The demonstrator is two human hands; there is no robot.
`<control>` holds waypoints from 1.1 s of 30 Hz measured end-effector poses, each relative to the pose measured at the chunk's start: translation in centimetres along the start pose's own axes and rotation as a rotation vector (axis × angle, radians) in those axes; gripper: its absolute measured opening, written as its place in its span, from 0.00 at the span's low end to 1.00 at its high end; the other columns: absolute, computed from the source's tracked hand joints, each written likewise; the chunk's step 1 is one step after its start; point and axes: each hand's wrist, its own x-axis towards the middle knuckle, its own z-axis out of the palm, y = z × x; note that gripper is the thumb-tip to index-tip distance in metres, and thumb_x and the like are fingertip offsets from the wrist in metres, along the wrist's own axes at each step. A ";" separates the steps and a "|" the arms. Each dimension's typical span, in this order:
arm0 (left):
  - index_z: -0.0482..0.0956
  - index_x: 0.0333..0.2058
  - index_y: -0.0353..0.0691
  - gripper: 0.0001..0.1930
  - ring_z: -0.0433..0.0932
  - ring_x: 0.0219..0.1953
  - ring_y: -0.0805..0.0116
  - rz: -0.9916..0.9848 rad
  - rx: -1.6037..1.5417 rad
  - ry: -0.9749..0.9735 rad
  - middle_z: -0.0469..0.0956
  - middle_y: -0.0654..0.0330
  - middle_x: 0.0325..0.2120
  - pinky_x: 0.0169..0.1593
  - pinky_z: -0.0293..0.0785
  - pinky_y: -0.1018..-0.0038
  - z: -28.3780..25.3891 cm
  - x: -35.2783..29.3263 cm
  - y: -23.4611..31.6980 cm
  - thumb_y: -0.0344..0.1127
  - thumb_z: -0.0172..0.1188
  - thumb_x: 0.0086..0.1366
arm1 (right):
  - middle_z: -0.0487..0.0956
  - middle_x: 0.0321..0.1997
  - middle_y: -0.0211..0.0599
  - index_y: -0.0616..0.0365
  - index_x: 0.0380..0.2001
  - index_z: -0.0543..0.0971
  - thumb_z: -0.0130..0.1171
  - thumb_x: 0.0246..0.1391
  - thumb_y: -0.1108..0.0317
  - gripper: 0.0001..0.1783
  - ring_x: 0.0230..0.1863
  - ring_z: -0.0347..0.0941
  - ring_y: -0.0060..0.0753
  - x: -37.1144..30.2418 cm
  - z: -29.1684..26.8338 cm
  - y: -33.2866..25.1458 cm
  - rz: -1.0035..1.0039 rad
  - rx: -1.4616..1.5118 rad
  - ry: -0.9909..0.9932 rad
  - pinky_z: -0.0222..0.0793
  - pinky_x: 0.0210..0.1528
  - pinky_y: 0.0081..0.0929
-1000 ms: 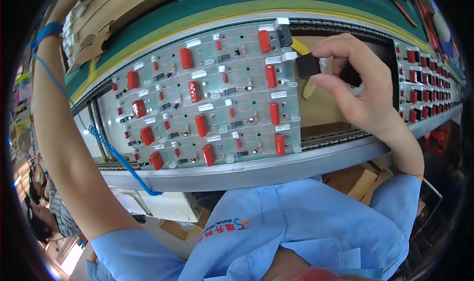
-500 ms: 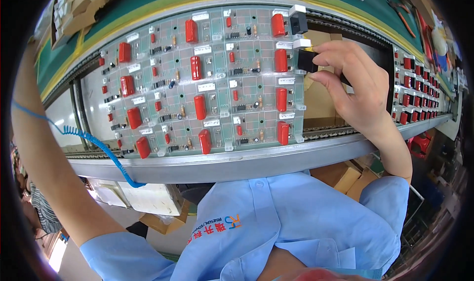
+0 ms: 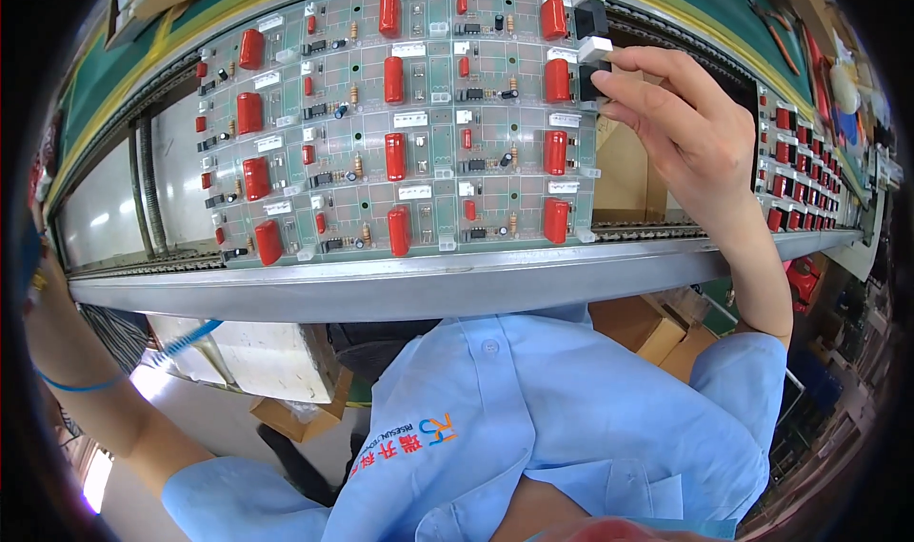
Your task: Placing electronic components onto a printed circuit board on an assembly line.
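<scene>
My right hand [image 3: 700,113] is at the right end of the circuit board panel [image 3: 433,182]. Its fingertips close on a black block-shaped component [image 3: 592,83] at the board's edge, partly covered by the fingers. Beside that block sits a white connector [image 3: 597,49]. A second black block [image 3: 590,18] with a white top is on the board just beyond. Rows of red capacitors [image 3: 394,80], resistors and small black chips fill the panel. My left hand [image 3: 36,266] lies at the dark left rim, its fingers hidden. A blue cord [image 3: 81,385] circles that arm.
The panel rests on a conveyor with chain tracks and a metal front rail [image 3: 400,290]. More populated boards [image 3: 804,170] lie farther right. Cardboard [image 3: 624,175] shows beneath the gap near my right hand. Pliers [image 3: 776,32] lie on the green bench at far right.
My left arm has swung down toward the left rim, taking the blue coiled cord along. The panel appears higher in the view. My right fingers stay on the black block, nearer the board.
</scene>
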 end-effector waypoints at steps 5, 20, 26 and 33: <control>0.73 0.57 0.43 0.24 0.59 0.15 0.88 -0.103 0.389 0.157 0.80 0.67 0.30 0.17 0.57 0.89 -10.4 -13.3 -1.0 0.49 0.57 0.68 | 0.78 0.50 0.35 0.64 0.44 0.81 0.66 0.49 0.79 0.16 0.39 0.73 0.21 1.0 -3.4 -2.1 0.169 0.574 -0.096 0.69 0.44 0.19; 0.79 0.39 0.36 0.08 0.81 0.31 0.66 0.312 1.291 0.119 0.82 0.57 0.31 0.37 0.75 0.76 3.0 -6.2 -8.5 0.27 0.66 0.61 | 0.82 0.45 0.41 0.69 0.47 0.79 0.67 0.52 0.79 0.17 0.42 0.79 0.22 -1.9 -5.1 -0.1 0.745 1.183 -0.158 0.78 0.46 0.18; 0.80 0.39 0.37 0.08 0.81 0.30 0.68 0.454 1.445 0.067 0.82 0.58 0.31 0.36 0.75 0.78 4.0 -5.6 -8.9 0.26 0.67 0.61 | 0.82 0.39 0.42 0.71 0.48 0.78 0.64 0.58 0.75 0.16 0.33 0.81 0.24 -3.2 -6.3 -0.4 0.671 1.182 -0.086 0.79 0.35 0.15; 0.82 0.40 0.39 0.08 0.79 0.28 0.74 0.494 1.470 0.105 0.83 0.60 0.30 0.34 0.75 0.80 4.3 -5.9 -9.1 0.28 0.68 0.62 | 0.83 0.34 0.39 0.67 0.47 0.80 0.64 0.59 0.69 0.15 0.27 0.79 0.21 -4.1 -4.9 0.8 0.561 1.069 -0.067 0.75 0.27 0.13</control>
